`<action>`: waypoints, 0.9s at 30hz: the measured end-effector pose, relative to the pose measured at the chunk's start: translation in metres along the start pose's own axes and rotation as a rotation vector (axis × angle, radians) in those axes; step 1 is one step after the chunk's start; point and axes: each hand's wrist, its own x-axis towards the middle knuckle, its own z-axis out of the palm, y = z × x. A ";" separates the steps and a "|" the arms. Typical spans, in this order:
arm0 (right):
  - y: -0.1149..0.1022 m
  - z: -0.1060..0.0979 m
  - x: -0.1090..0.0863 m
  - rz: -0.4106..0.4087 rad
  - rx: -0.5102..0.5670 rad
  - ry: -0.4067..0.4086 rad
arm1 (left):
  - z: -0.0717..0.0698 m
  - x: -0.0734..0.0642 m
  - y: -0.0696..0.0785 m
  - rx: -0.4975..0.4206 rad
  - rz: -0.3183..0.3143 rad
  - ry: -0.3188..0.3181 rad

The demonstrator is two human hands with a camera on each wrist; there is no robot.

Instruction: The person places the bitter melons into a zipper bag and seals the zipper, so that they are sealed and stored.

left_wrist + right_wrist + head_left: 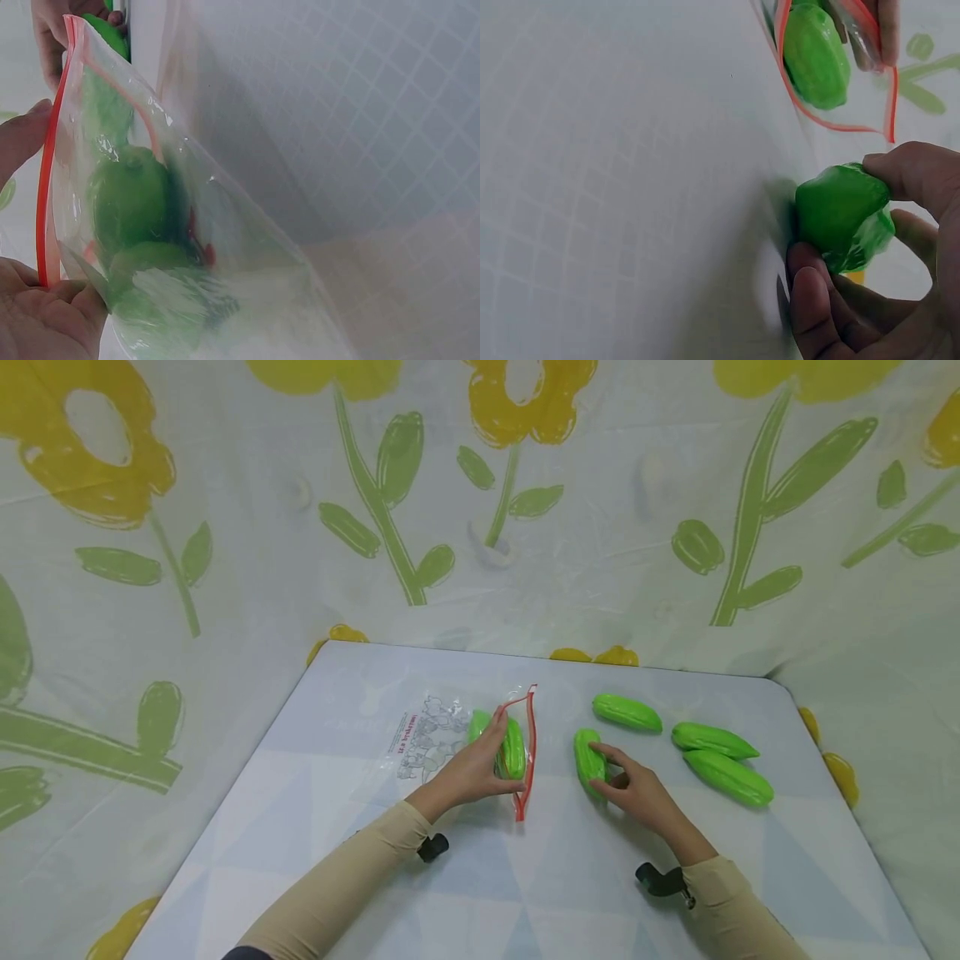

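Note:
A clear zip bag (431,739) with a red zip edge (532,731) lies on the table, its mouth towards the right. My left hand (468,770) grips it near the mouth, thumb and fingers spread along the red edge. Inside are shiny green ridged vegetables (514,750); two rounded ends show through the plastic in the left wrist view. To the right of the mouth, my right hand (641,789) holds another green ridged vegetable (844,214) between thumb and fingers. In the right wrist view the bag gapes, showing a green vegetable (815,60) inside.
Farther right on the table (465,893) lie three more green vegetables: one (627,712) behind the right hand, and two (715,740) side by side. A flower-printed cloth (585,577) hangs behind the table's far edge. Black wrist mounts (660,882) sit by both sleeves.

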 end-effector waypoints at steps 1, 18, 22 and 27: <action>0.000 0.000 0.000 -0.005 0.003 0.000 | 0.000 0.000 0.000 -0.001 0.001 0.000; -0.002 0.002 0.003 -0.025 0.022 0.012 | 0.000 -0.001 0.001 0.013 0.018 0.005; -0.003 0.002 0.005 -0.033 0.032 0.008 | 0.000 -0.001 0.001 0.016 0.019 0.008; -0.006 0.002 0.005 -0.038 0.049 0.003 | 0.001 0.000 0.000 0.020 0.022 0.012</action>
